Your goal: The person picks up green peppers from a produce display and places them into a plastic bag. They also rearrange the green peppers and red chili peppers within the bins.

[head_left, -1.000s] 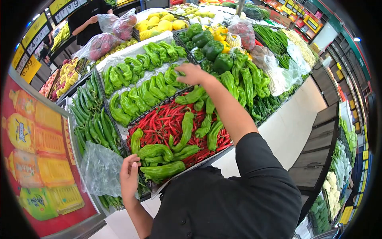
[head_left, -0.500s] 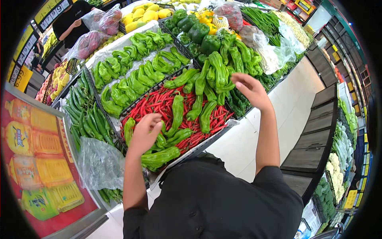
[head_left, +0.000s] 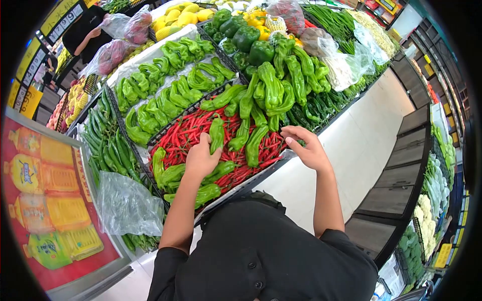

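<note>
- One long green pepper [head_left: 217, 133] is gripped at its near end by the left hand [head_left: 201, 160], the fingers closed round it.
- The pepper is found on the bed of red chillies [head_left: 188, 133].
- Its long axis is set running away from the person, free end pointed to the back of the stall.
- The right hand [head_left: 307, 148] is held loosely open, fingers curled, at the front right edge of the chillies.
</note>
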`<action>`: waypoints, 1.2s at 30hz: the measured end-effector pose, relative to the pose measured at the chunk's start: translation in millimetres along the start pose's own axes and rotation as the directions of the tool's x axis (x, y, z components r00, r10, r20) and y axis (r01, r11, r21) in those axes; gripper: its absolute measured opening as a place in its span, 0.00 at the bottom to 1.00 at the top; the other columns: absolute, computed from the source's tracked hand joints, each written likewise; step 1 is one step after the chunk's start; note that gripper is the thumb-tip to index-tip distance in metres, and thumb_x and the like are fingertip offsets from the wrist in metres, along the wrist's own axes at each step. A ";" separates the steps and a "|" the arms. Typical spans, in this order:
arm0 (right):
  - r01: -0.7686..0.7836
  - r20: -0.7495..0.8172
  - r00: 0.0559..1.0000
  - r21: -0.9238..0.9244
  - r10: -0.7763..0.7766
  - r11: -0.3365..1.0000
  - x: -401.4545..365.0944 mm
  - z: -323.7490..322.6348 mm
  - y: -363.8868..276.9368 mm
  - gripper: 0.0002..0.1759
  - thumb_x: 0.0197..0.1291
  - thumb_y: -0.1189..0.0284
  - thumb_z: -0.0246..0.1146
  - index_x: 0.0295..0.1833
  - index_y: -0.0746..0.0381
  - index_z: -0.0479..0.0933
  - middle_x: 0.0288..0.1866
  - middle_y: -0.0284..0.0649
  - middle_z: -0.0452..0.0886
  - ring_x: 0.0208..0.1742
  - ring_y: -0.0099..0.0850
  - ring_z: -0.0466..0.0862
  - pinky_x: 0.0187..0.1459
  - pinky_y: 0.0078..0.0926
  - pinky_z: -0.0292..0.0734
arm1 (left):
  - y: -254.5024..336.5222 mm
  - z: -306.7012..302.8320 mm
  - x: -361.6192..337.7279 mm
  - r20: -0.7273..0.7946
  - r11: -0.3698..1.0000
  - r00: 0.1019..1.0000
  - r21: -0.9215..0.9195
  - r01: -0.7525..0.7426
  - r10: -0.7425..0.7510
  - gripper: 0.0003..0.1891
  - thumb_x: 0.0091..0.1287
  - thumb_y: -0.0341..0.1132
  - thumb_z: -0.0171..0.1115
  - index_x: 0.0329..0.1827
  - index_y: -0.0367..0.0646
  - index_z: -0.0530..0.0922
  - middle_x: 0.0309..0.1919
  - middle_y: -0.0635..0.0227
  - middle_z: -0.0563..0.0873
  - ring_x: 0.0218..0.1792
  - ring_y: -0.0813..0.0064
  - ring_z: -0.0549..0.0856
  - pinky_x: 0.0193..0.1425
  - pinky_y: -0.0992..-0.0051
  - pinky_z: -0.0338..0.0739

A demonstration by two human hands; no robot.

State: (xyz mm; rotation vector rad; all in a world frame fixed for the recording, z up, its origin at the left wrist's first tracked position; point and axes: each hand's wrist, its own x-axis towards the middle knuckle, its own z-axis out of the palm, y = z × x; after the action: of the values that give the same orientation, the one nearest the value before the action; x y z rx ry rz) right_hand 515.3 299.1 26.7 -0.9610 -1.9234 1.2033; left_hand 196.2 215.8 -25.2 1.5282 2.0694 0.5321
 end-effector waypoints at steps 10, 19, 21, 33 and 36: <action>0.522 0.251 0.852 -0.334 -0.460 0.785 46.5 56.6 -67.0 0.33 0.60 0.69 0.69 0.72 0.59 0.72 0.69 0.48 0.74 0.71 0.49 0.72 0.71 0.45 0.65 | 38.3 -65.9 -62.8 -0.136 0.921 0.912 0.009 -0.389 0.386 0.21 0.69 0.34 0.66 0.63 0.48 0.73 0.47 0.59 0.86 0.50 0.56 0.83 0.64 0.58 0.62; 0.534 0.674 0.652 -0.084 -0.346 0.841 64.6 96.0 -63.9 0.33 0.60 0.61 0.73 0.66 0.64 0.74 0.50 0.50 0.83 0.51 0.51 0.84 0.50 0.43 0.81 | 28.8 -69.0 -90.5 -0.200 0.868 0.849 0.210 -0.450 0.489 0.27 0.60 0.27 0.70 0.64 0.47 0.77 0.55 0.66 0.84 0.59 0.64 0.80 0.71 0.58 0.59; 0.525 0.659 0.679 -0.129 -0.322 0.841 87.1 86.2 -74.6 0.32 0.60 0.60 0.72 0.65 0.65 0.75 0.55 0.52 0.83 0.56 0.52 0.83 0.55 0.45 0.79 | 34.3 -74.4 -94.2 -0.371 0.879 0.797 0.207 -0.430 0.477 0.30 0.59 0.28 0.71 0.67 0.47 0.76 0.61 0.66 0.82 0.64 0.64 0.78 0.73 0.57 0.58; 0.270 0.357 0.934 -0.629 -0.038 0.729 329.1 99.3 -13.9 0.39 0.68 0.51 0.65 0.74 0.67 0.67 0.69 0.60 0.77 0.69 0.54 0.77 0.69 0.46 0.72 | -26.4 -74.2 -130.9 -0.428 0.969 0.901 -0.183 -0.166 0.074 0.27 0.68 0.28 0.64 0.71 0.42 0.72 0.57 0.57 0.82 0.56 0.58 0.81 0.65 0.61 0.69; 0.215 0.367 0.919 -0.772 0.143 0.598 366.1 123.1 19.2 0.38 0.70 0.51 0.64 0.76 0.64 0.66 0.71 0.56 0.75 0.71 0.54 0.75 0.70 0.48 0.71 | -41.3 -64.3 -139.2 -0.429 0.946 0.903 -0.300 -0.125 -0.017 0.25 0.68 0.26 0.63 0.70 0.40 0.73 0.54 0.57 0.84 0.52 0.59 0.83 0.63 0.61 0.71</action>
State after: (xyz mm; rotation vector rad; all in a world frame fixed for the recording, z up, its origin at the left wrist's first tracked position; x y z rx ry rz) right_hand 231.7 562.0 20.4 -1.1468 -2.9193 0.4372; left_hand 158.8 69.9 25.1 1.3633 2.1110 1.2604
